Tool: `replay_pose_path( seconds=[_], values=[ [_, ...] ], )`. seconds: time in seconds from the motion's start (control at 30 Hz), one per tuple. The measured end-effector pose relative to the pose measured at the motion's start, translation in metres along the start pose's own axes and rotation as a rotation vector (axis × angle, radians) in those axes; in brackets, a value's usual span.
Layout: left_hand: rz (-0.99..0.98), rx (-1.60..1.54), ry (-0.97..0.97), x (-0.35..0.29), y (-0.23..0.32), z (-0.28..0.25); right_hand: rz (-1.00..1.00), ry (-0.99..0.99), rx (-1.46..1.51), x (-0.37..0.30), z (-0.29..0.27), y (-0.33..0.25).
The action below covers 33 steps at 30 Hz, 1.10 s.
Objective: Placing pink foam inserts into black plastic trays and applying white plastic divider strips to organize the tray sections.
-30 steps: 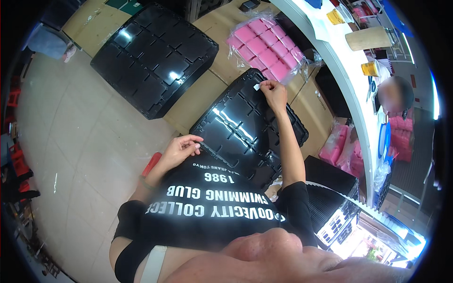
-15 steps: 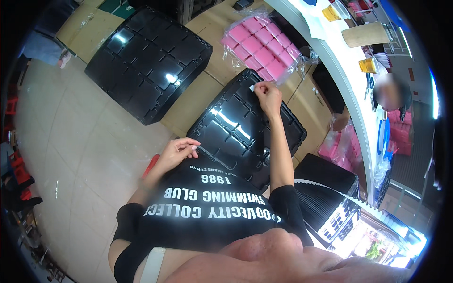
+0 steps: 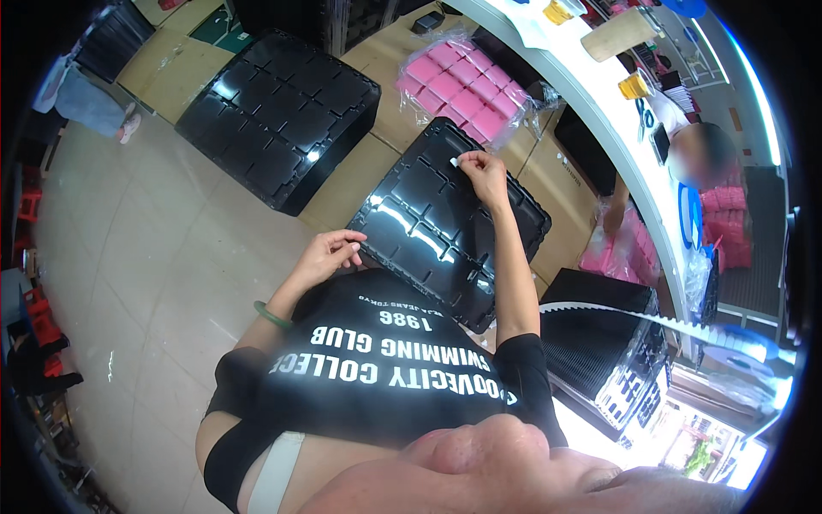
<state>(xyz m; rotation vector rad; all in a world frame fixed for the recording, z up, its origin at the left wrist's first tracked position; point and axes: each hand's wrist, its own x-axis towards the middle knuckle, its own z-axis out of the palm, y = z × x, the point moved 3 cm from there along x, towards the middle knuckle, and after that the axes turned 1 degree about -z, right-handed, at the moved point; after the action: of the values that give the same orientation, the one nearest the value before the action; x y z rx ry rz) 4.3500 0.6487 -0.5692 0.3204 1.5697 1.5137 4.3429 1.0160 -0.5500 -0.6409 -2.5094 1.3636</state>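
A black moulded plastic tray (image 3: 402,210), shiny with grooved compartments, lies in front of me. My right hand (image 3: 485,178) is over its far part, thumb and fingers pinched on a small white piece (image 3: 455,162), too small to tell its kind. At the tray's near left corner is my left hand (image 3: 332,254). Its fingers are loosely bent, with a gap to the thumb and nothing visible between them. Whether its fingertips touch the tray's rim I cannot tell.
To the far left stands a stack of similar black trays (image 3: 278,120) on brown cardboard (image 3: 330,193). Beyond my tray lies a plastic-wrapped pink block pack (image 3: 467,86). A curved white table (image 3: 599,111) runs along the right, where another person (image 3: 702,154) is. Black stacked trays (image 3: 599,343) stand lower right.
The view has shifted slightly. My right hand stays pinched on the white piece over the tray's far part; my left hand remains by the near left corner.
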Motion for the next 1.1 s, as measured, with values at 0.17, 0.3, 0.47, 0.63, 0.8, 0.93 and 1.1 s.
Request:
replay_pose_path(
  seconds=[0.17, 0.3, 0.47, 0.63, 0.8, 0.93, 1.1],
  values=[
    [0.046, 0.002, 0.044, -0.006, -0.001, -0.002, -0.041, 0.035, -0.068, 0.000, 0.001, -0.014],
    [0.101, 0.011, 0.053, -0.004, -0.009, 0.007, -0.080, 0.047, -0.250, 0.032, 0.006, -0.012],
    [0.191, -0.057, 0.106, -0.019, -0.010, 0.015, -0.172, 0.147, -0.419, 0.046, 0.031, -0.007],
    [0.120, -0.036, 0.135, -0.017, -0.010, 0.000, -0.133, -0.066, -0.322, 0.042, 0.026, 0.000],
    [0.083, -0.033, 0.109, -0.016, 0.005, -0.020, -0.059, -0.023, -0.034, 0.014, 0.021, -0.017],
    [0.103, -0.024, 0.063, 0.001, 0.024, -0.022, -0.078, 0.098, 0.076, -0.031, -0.006, -0.020],
    [0.315, 0.248, 0.054, 0.041, 0.065, -0.018, 0.140, 0.187, 0.255, -0.162, -0.065, -0.023]
  ],
)
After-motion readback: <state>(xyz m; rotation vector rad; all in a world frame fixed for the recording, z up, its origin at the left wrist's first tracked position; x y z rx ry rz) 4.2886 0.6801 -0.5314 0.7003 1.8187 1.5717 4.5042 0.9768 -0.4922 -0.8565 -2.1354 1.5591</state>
